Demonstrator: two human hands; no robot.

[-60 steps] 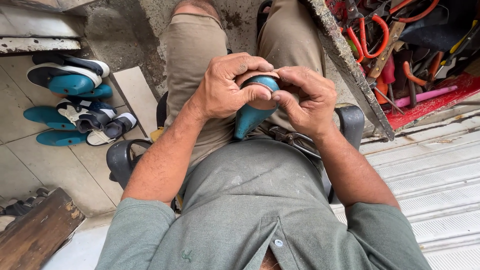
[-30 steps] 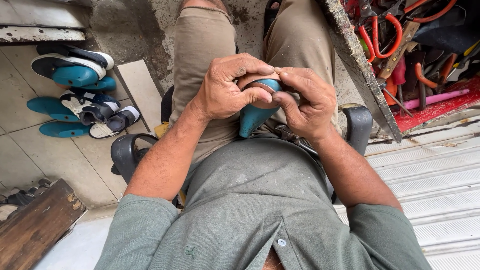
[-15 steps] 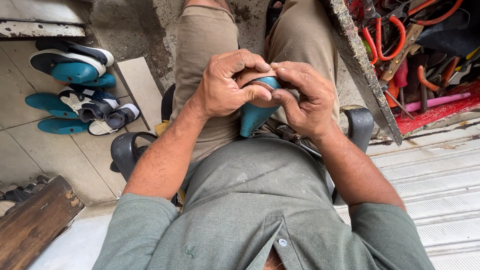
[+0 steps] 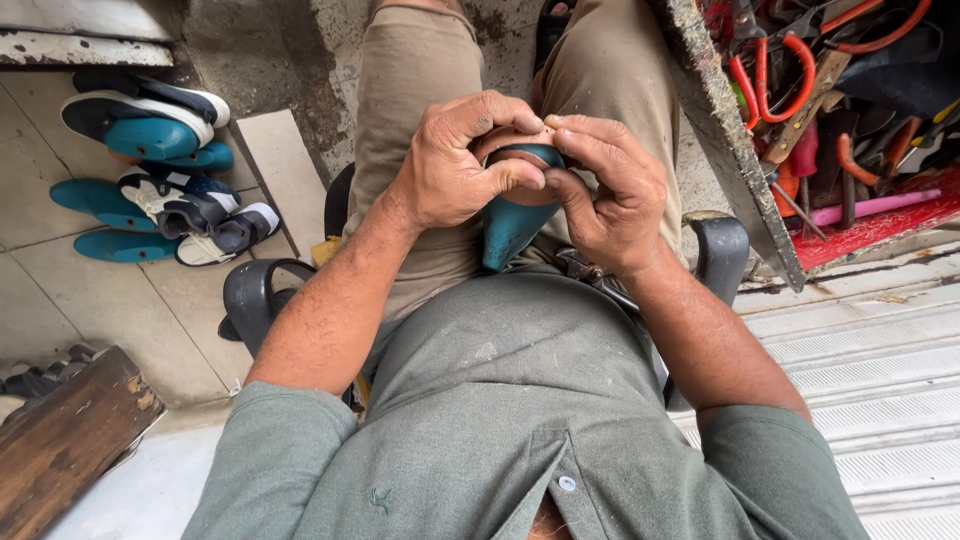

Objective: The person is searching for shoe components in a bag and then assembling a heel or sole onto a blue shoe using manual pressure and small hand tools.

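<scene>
- I am gripping a teal shoe form (image 4: 508, 232) over my lap, its narrow end pointing down toward my belt.
- My left hand (image 4: 455, 165) is curling over the top from the left, thumb pressing across the rounded upper part.
- My right hand (image 4: 610, 190) is closing in from the right, fingertips pinching what looks like a tan strip at the top; my fingers are hiding most of it.
- Both hands are touching each other above the form.
- A heap of teal soles and shoes (image 4: 150, 170) is lying far left on the tiled floor.
- A red tool tray (image 4: 860, 225) is sitting to the far right.
</scene>
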